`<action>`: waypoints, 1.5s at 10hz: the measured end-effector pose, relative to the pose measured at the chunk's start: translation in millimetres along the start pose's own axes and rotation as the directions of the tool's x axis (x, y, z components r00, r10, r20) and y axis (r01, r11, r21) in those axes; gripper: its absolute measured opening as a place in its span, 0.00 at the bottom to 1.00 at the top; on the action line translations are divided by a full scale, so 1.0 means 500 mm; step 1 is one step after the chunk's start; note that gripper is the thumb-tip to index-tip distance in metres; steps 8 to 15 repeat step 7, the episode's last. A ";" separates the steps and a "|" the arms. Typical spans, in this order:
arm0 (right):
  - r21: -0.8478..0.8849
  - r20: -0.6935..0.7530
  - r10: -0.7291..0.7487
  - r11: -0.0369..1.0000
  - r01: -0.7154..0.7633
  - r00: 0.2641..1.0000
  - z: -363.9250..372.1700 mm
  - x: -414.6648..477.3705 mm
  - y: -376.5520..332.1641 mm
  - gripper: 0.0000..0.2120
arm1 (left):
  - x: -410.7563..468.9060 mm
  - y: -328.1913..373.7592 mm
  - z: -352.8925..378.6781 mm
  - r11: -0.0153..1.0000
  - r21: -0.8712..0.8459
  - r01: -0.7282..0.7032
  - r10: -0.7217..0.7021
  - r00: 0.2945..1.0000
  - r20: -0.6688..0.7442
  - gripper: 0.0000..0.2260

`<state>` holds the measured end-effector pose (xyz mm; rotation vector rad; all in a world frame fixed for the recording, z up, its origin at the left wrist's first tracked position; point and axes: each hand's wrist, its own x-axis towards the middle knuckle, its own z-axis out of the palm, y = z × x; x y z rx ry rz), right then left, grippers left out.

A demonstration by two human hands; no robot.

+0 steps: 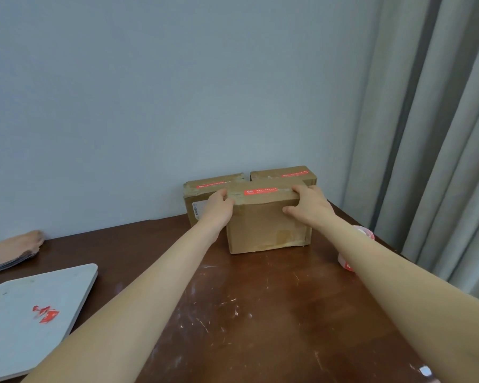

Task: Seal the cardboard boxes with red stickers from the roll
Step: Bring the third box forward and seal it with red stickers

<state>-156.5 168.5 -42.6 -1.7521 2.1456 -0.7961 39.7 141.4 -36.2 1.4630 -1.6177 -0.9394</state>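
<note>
Wall (pixel 150 92): I see it pale blue-grey behind everything, filling the view from 9 to 1 o'clock.
Curtain (pixel 440 134): grey folds hang at 2 to 3 o'clock, beside the counter's right edge.
Counter (pixel 260 313): dark brown wood, scuffed with white marks, spreading from centre down to 6 o'clock.
Tray (pixel 53 286): a flat grey tray lies at 8 o'clock on the counter, with red scraps (pixel 46 313) on it.
Cloth item (pixel 14 250): a tan thing with a dark edge at 9 o'clock; I cannot tell what it is.
Front box (pixel 266 225): cardboard, just right of centre, with a red sticker (pixel 260 191) across its top seam.
Left box (pixel 202 197): behind the front box at 11 o'clock of it, touching it, a red sticker on top.
Right box (pixel 285 174): behind the front box at 1 o'clock of it, also with a red sticker on top.
Left hand (pixel 219 207): its grip is pressed on the front box's upper left corner.
Right hand (pixel 307 205): its grip holds the upper right corner, fingers over the top, thumb on the front face.
Sticker roll (pixel 367 233): at 3 o'clock on the counter, mostly hidden behind my right forearm.
</note>
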 end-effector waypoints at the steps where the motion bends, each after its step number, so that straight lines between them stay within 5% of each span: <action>1: 0.005 -0.011 -0.015 1.000 0.015 1.000 -0.002 -0.003 -0.003 0.29 | -0.002 0.004 0.000 1.000 0.000 0.004 -0.004 1.000 0.001 0.21; 15: 0.034 -0.040 -0.038 0.999 0.040 0.998 -0.009 -0.009 -0.011 0.37 | -0.003 -0.003 -0.015 1.000 -0.016 -0.017 0.016 0.996 -0.086 0.22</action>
